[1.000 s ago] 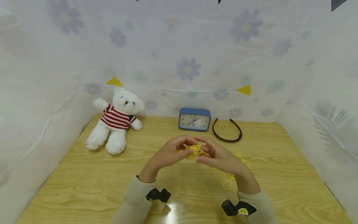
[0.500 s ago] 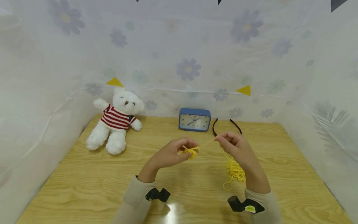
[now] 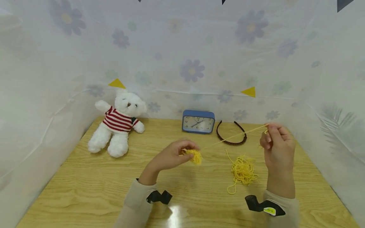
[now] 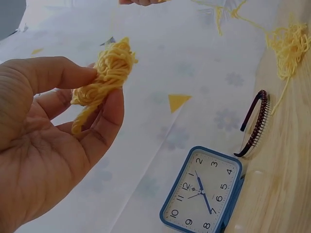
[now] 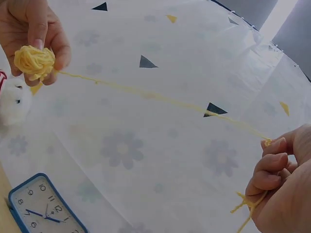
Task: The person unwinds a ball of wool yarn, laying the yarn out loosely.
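Note:
A small wound bundle of yellow yarn (image 4: 109, 73) is pinched between the thumb and fingers of my left hand (image 3: 172, 155), raised over the middle of the table. From it a single strand (image 5: 160, 99) runs taut to my right hand (image 3: 278, 145), which is up at the far right and pinches the strand between thumb and fingertips. More yarn hangs below the curled right fingers in the right wrist view. A loose yellow yarn pile (image 3: 243, 171) lies on the table between the hands, with one loop sticking out toward the front.
On the wooden table (image 3: 99, 190), a blue clock (image 3: 198, 122) stands at the back, beside a dark beaded headband (image 3: 232, 142). A white teddy bear (image 3: 118, 123) in a striped shirt sits at back left. Flowered sheeting (image 3: 168, 47) encloses the back and sides.
My right hand has moved away from the left, out to the right and up, drawing the strand long and straight. The left hand stays nearly in place with the bundle.

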Tool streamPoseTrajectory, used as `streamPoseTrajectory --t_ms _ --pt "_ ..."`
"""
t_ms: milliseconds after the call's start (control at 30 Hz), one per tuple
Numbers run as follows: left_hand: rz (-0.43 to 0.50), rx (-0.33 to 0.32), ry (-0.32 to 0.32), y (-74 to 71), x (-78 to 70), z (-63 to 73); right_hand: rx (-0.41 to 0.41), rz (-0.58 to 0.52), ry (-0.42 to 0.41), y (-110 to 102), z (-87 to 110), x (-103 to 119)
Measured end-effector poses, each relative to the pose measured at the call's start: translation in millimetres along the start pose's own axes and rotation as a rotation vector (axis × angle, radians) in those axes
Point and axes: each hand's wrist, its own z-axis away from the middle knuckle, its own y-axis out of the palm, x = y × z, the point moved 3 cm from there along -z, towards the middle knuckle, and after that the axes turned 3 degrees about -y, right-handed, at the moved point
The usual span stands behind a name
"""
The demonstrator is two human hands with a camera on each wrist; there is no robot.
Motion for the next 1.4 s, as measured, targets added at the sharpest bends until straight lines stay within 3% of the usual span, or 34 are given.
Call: streamPoseTrajectory --t_ms 133,267,500,833,967,1067,1167,1267,1400 --pt "0.044 -0.075 0.021 -6.8 2.3 2.3 -0.187 -0.08 -0.102 -9 -5.3 12" --pt "0.089 -0.121 0.013 -12.0 0.2 4.3 -0.27 -0.093 -0.176 -15 -7.4 20" --pt "0.114 -0.157 0.002 -14.0 -2.4 4.8 -0.289 -0.083 -0.176 -17 -8.6 19" --pt "0.166 -0.331 0.07 -18.6 -2.4 4.1 -0.287 -0.071 -0.16 -18 -7.9 19" --pt "0.213 -0.356 0.078 -19.9 -3.0 4.4 -0.259 -0.035 -0.134 -17 -8.3 16" --pt "0.229 -0.359 0.09 -20.1 -3.8 4.7 -0.21 0.024 -0.095 -17 -8.7 15" --pt "0.253 -0.366 0.097 -20.1 -4.0 4.8 -0.089 0.16 -0.019 -18 -7.5 14" --pt "0.286 -0.366 0.096 -19.9 -2.5 4.4 0.1 0.383 0.096 -21 -5.7 13" --pt "0.276 -0.372 0.082 -19.5 -1.8 4.5 0.414 0.788 0.25 -24 -3.1 7"
